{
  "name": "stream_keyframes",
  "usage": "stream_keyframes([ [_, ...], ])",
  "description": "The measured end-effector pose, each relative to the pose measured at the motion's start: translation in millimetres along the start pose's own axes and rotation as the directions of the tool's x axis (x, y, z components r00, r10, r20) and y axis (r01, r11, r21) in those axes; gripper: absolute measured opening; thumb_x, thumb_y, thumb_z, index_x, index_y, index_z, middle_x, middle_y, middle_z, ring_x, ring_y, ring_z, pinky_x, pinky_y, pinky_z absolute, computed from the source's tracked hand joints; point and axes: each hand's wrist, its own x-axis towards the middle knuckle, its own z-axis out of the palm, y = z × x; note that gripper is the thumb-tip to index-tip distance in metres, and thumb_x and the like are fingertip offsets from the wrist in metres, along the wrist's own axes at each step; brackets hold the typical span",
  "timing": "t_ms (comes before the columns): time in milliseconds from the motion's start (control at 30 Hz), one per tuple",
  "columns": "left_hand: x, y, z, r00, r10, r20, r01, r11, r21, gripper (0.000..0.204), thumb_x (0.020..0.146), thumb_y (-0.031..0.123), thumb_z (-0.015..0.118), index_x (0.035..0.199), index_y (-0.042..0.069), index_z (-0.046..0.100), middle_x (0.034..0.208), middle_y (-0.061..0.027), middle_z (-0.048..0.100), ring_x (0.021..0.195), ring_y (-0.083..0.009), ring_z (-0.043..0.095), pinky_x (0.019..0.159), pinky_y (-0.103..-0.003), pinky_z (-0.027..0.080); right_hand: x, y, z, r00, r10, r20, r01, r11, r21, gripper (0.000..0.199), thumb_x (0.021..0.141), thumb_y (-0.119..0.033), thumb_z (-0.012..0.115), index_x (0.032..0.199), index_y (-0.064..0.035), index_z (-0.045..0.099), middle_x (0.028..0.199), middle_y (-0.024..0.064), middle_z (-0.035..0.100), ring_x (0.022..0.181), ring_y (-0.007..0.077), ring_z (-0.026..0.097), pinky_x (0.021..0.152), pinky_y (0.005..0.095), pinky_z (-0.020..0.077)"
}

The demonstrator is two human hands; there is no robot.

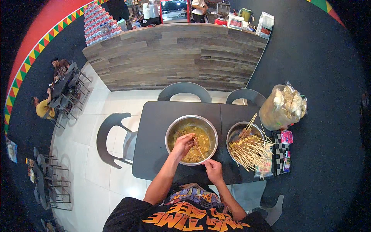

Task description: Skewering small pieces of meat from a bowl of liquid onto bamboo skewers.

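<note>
Over a steel bowl [169, 146] of yellow sauce with meat pieces, a wooden skewer [201, 153] slants between my hands. My right hand [213, 171] pinches its lower end just outside the bowl's near rim. Above the sauce, my left hand [184, 145] is closed around the skewer's upper part, where small meat pieces [197, 144] are threaded; its fingers partly hide them. To the right, a second steel bowl [229, 136] holds many loaded meat skewers [249, 151], their bare sticks fanning out over the near rim.
A dark table [152, 127] carries both bowls. Behind the skewers stands a big clear container [272, 112] with bagged pale food. A pink pack [286, 137] and a checkered box [279, 158] lie at the right edge. Chairs [110, 139] surround the table; a wood-panelled counter [174, 58] stands beyond.
</note>
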Motion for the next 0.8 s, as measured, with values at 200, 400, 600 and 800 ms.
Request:
stream_keyframes([
  [200,0.0,-0.3,-1.3,1.000,-0.017,0.023,0.017,1.000,-0.010,0.021,0.087,0.010,0.048,0.103,-0.001,0.056,0.094,-0.0113,0.060,0.082,-0.0188,0.058,0.076,-0.032,0.047,0.5,-5.0,1.8,0.969,0.212,0.123,-0.245,0.862,0.444,0.019,0.088,-0.012,0.047,0.079,0.0016,0.056,0.046,-0.0065,0.032,0.035,0.0037,0.025,0.038,0.0228,0.0232],
  [400,1.1,-5.6,0.2,0.999,-0.002,0.048,0.001,1.000,0.025,0.025,0.086,0.016,0.052,0.103,-0.001,0.057,0.097,-0.0112,0.059,0.085,-0.0189,0.056,0.080,-0.033,0.046,2.3,-7.7,-1.2,0.909,0.257,0.328,-0.416,0.605,0.679,0.020,0.091,-0.015,0.042,0.082,0.0010,0.052,0.044,-0.0062,0.025,0.034,0.0048,0.020,0.037,0.0225,0.0204],
  [600,0.7,-4.2,0.3,0.981,-0.180,-0.069,0.172,0.980,-0.103,0.025,0.086,0.021,0.052,0.099,0.000,0.055,0.097,-0.0126,0.059,0.088,-0.0203,0.056,0.079,-0.034,0.047,5.4,0.6,2.6,0.954,0.220,0.203,-0.299,0.742,0.600,0.021,0.091,-0.016,0.045,0.082,0.0006,0.054,0.045,-0.0068,0.028,0.035,0.0038,0.022,0.037,0.0218,0.0210],
  [800,-2.9,-3.8,10.6,0.983,-0.158,-0.089,0.151,0.985,-0.084,0.018,0.085,0.015,0.053,0.096,0.002,0.055,0.090,-0.0096,0.058,0.088,-0.0192,0.056,0.080,-0.034,0.047,7.0,4.9,3.3,0.974,0.193,0.119,-0.227,0.856,0.465,0.021,0.090,-0.018,0.048,0.083,0.0004,0.056,0.048,-0.0068,0.032,0.037,0.0029,0.026,0.038,0.0206,0.0220],
])
